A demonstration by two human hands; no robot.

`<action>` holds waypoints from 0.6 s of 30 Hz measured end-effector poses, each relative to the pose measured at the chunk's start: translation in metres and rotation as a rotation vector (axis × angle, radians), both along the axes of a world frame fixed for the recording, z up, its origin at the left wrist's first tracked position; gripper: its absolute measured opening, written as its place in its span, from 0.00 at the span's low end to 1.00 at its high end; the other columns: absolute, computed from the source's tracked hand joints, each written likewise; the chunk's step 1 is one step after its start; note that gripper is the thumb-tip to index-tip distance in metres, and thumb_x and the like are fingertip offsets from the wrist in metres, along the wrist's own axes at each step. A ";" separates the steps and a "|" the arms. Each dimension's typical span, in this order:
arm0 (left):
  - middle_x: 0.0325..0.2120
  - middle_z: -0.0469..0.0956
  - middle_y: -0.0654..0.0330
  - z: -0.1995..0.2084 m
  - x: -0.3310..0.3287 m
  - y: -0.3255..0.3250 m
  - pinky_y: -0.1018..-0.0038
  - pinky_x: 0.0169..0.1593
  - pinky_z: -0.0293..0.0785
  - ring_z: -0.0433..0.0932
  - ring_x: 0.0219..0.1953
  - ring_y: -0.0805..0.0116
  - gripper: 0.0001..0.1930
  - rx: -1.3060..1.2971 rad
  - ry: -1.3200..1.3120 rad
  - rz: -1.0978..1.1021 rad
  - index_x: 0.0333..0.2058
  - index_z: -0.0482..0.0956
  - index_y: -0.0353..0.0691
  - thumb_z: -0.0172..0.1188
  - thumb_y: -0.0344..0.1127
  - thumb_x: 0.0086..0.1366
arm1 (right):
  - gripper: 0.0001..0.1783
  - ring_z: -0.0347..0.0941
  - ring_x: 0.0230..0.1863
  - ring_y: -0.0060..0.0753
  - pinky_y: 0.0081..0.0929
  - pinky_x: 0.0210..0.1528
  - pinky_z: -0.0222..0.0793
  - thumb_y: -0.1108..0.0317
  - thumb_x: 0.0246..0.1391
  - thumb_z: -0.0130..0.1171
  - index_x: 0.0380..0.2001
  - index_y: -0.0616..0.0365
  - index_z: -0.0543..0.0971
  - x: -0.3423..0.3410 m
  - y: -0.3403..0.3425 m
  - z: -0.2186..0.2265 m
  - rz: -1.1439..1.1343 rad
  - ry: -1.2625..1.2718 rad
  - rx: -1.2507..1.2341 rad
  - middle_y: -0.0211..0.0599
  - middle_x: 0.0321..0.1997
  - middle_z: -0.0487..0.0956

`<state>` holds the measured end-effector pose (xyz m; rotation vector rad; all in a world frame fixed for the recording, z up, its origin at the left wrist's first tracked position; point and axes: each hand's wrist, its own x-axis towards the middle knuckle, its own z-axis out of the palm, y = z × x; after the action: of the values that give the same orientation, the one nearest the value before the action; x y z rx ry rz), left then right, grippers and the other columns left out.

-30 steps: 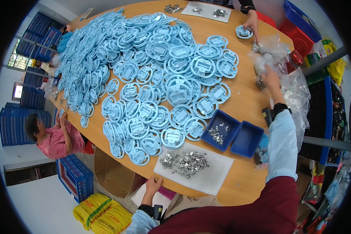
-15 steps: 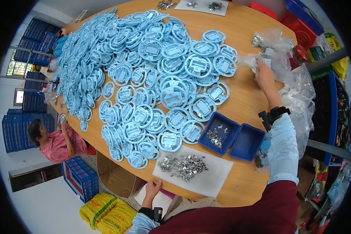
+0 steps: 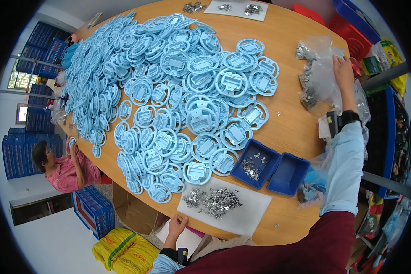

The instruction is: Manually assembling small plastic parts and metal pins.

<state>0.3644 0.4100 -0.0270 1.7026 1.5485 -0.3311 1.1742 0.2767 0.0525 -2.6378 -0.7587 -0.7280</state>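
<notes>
At the far right of the table my right hand (image 3: 343,72) is closed on a clear plastic bag (image 3: 323,59). Small silvery metal pieces (image 3: 309,97) lie along the bag's left side, some seen through the plastic. My left hand (image 3: 178,224) rests at the near table edge with its fingers curled together; whatever they may hold is hidden. Just beyond it, a white sheet (image 3: 252,211) bears a heap of small metal clips (image 3: 220,202). Next to the sheet stands a blue two-part box (image 3: 288,174), with loose metal pieces in its left compartment.
A large pile of light-blue plastic rings (image 3: 137,50) covers the table's left and middle. Another white sheet (image 3: 258,13) with metal pieces lies at the far edge. A person in pink (image 3: 73,171) sits at the left, hands raised. Yellow sacks (image 3: 123,251) lie below the table.
My right hand has moved right and slightly away, drawing the plastic bag with it. More metal pieces show beside the bag. My left hand stays at the table edge.
</notes>
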 end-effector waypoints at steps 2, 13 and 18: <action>0.15 0.71 0.59 -0.002 -0.001 -0.001 0.74 0.26 0.66 0.70 0.19 0.70 0.20 -0.016 0.006 0.019 0.21 0.68 0.37 0.63 0.48 0.52 | 0.23 0.67 0.51 0.55 0.42 0.49 0.65 0.52 0.52 0.49 0.40 0.61 0.77 0.024 0.004 -0.002 -0.003 0.071 -0.060 0.61 0.47 0.71; 0.13 0.70 0.59 -0.002 -0.003 -0.006 0.73 0.24 0.66 0.69 0.17 0.70 0.20 0.052 -0.040 -0.009 0.20 0.67 0.37 0.63 0.47 0.53 | 0.26 0.70 0.46 0.57 0.43 0.48 0.64 0.50 0.51 0.40 0.40 0.58 0.76 0.041 -0.002 0.055 -0.226 0.237 0.059 0.56 0.41 0.75; 0.13 0.70 0.59 0.007 -0.009 -0.001 0.73 0.24 0.65 0.69 0.17 0.70 0.19 0.018 -0.110 -0.109 0.18 0.69 0.36 0.60 0.46 0.56 | 0.23 0.74 0.40 0.33 0.25 0.42 0.66 0.49 0.52 0.51 0.46 0.51 0.76 -0.036 0.004 0.129 0.067 -0.051 0.333 0.39 0.38 0.78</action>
<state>0.3551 0.4089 -0.0204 1.7926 1.3871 -0.2749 1.1379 0.2805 0.1811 -2.2930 -0.6702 -0.8265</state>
